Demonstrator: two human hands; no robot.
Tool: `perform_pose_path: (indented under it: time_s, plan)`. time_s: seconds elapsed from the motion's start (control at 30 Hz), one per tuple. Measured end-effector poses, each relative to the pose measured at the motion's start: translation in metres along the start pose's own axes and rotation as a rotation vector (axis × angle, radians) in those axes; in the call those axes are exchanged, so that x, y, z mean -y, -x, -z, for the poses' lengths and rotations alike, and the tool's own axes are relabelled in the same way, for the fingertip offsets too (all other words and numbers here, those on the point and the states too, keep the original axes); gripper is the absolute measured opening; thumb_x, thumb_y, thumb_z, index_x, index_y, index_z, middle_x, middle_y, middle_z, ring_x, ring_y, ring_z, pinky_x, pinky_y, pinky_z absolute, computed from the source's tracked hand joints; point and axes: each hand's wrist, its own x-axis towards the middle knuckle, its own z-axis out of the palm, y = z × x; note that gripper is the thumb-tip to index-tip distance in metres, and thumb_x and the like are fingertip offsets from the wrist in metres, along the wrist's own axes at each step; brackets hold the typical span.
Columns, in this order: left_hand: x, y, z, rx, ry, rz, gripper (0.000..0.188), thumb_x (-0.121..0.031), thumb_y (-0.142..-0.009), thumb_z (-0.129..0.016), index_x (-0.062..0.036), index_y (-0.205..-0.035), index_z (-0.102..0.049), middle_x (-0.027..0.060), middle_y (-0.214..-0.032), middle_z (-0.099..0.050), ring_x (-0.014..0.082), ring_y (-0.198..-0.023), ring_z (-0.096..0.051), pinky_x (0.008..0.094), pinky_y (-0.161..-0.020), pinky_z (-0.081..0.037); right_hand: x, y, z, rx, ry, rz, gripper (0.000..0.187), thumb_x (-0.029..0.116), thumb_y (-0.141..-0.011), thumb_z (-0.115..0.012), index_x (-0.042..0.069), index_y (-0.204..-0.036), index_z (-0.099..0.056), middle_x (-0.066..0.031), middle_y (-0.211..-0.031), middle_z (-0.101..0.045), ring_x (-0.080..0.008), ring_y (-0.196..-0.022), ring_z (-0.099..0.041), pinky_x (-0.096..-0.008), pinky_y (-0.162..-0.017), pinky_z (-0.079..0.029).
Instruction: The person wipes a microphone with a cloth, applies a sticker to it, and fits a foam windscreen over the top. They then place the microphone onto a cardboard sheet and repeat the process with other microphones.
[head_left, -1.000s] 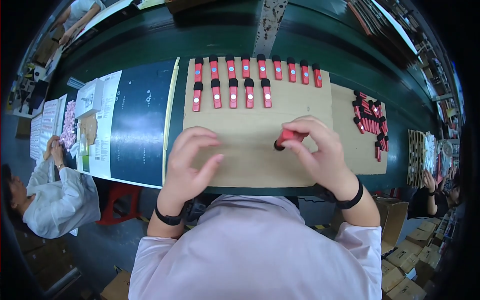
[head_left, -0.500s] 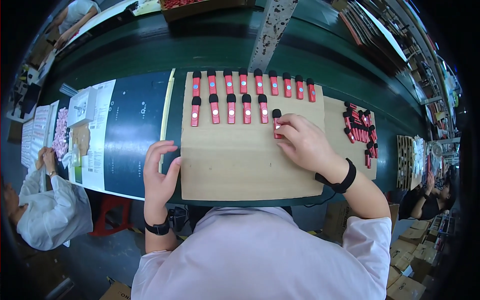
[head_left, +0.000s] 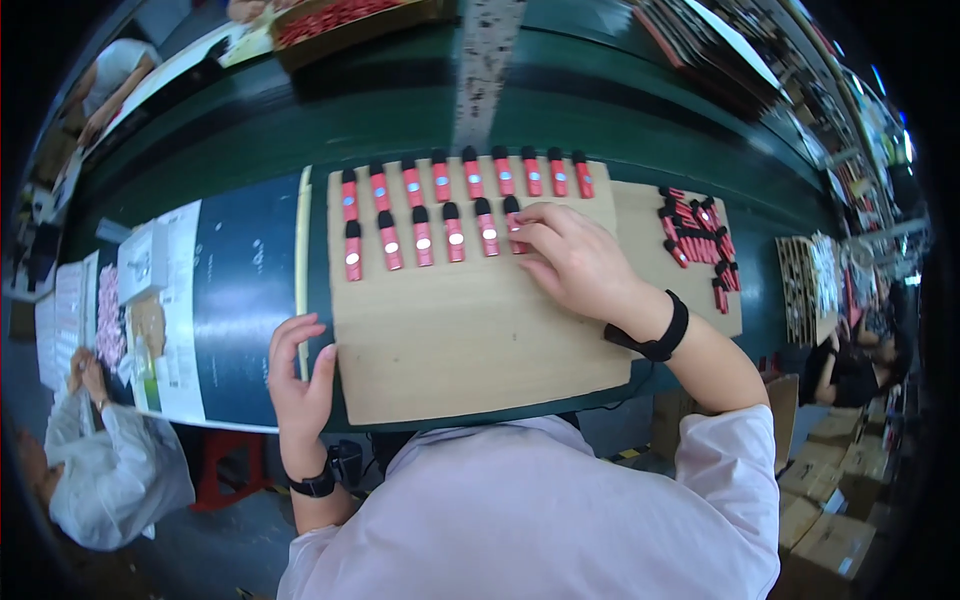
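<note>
Two rows of small red clip-style microphones with black foam tops lie on a brown cardboard sheet (head_left: 480,340). Each microphone in the far row (head_left: 411,185) shows a bluish round dot; those in the near row (head_left: 423,238) show white ones. My right hand (head_left: 575,255) pinches the microphone (head_left: 513,212) at the right end of the near row, its fingers covering the lower part. My left hand (head_left: 301,385) rests by the sheet's left edge, thumb and fingers apart, holding nothing.
A pile of similar microphones (head_left: 697,240) lies on cardboard to the right. Left are a dark blue board (head_left: 245,300), a white box (head_left: 143,262) and a co-worker in white (head_left: 115,460). A metal post (head_left: 487,75) and a carton of red parts (head_left: 350,30) stand beyond.
The microphone under my right hand has moved farther away, into line with the near row. My view has shifted and tilted slightly. My left hand stays by the sheet's edge.
</note>
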Motion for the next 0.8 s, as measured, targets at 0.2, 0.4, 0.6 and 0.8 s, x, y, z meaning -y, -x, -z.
perform_pose_path:
  time_s: [0.2, 0.4, 0.6, 0.8]
  plan:
    - [0.005, -0.002, 0.002, 0.002, 0.037, 0.011, 0.022, 0.003, -0.083, -0.062, -0.0002, -0.105, -0.06, 0.0153, -0.117, -0.059, 0.0272, -0.113, -0.055, 0.0357, -0.099, -0.041, -0.035, 0.021, 0.033, -0.104, 0.025, -0.186, 0.027, 0.008, -0.079, -0.07, 0.005, -0.104, -0.062, -0.0126, -0.111, -0.059, -0.0315, -0.103, -0.06, -0.0381, -0.086, -0.051]
    - [0.004, 0.0, 0.011, -0.062, 0.006, 0.016, 0.02, 0.003, -0.085, -0.059, 0.0016, -0.105, -0.059, 0.0157, -0.119, -0.057, 0.0262, -0.113, -0.055, 0.035, -0.099, -0.041, -0.149, 0.087, 0.06, -0.159, 0.145, -0.554, 0.024, 0.008, -0.082, -0.066, 0.002, -0.105, -0.063, -0.0144, -0.107, -0.062, -0.0315, -0.105, -0.06, -0.0364, -0.087, -0.051]
    - [0.007, 0.011, 0.021, -0.096, -0.05, -0.001, 0.019, 0.003, -0.085, -0.058, 0.0018, -0.105, -0.059, 0.0156, -0.12, -0.057, 0.0261, -0.113, -0.055, 0.035, -0.099, -0.042, -0.238, 0.119, 0.063, -0.07, 0.306, -0.861, 0.015, 0.007, -0.082, -0.064, 0.006, -0.097, -0.07, -0.0125, -0.105, -0.066, -0.031, -0.105, -0.059, -0.0388, -0.09, -0.05]
    - [-0.007, 0.014, 0.025, -0.081, -0.151, 0.034, 0.017, 0.0, -0.091, -0.055, 0.0006, -0.107, -0.059, 0.0144, -0.124, -0.056, 0.0232, -0.114, -0.055, 0.0334, -0.099, -0.043, -0.28, 0.118, 0.054, 0.08, 0.295, -0.842, 0.016, 0.006, -0.082, -0.066, 0.008, -0.097, -0.071, -0.014, -0.107, -0.066, -0.0315, -0.107, -0.058, -0.0387, -0.094, -0.047]
